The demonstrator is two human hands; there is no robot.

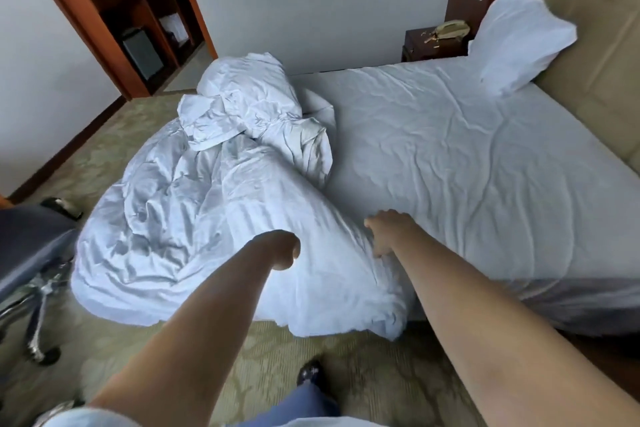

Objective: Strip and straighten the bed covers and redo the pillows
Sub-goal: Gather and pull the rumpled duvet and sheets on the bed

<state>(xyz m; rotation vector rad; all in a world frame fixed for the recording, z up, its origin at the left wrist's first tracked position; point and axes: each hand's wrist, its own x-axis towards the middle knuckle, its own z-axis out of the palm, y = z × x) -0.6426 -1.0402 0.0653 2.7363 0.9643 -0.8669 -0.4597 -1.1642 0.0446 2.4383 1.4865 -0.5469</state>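
Note:
A crumpled white duvet [180, 218] lies bunched at the foot of the bed and spills onto the carpet. The mattress [467, 166] is covered by a wrinkled white fitted sheet. One white pillow [519, 35] leans against the padded headboard at the upper right. My right hand [388, 230] is closed on a fold of the duvet at the bed's near corner. My left hand [282, 250] is clenched in a fist just above the duvet; whether it grips cloth is hidden.
A grey office chair [31, 253] with chrome legs stands at the left edge. A dark nightstand [433, 43] with a beige telephone sits beside the headboard. An open wooden closet [138, 28] is at the upper left. My shoe [310, 373] is on the patterned carpet.

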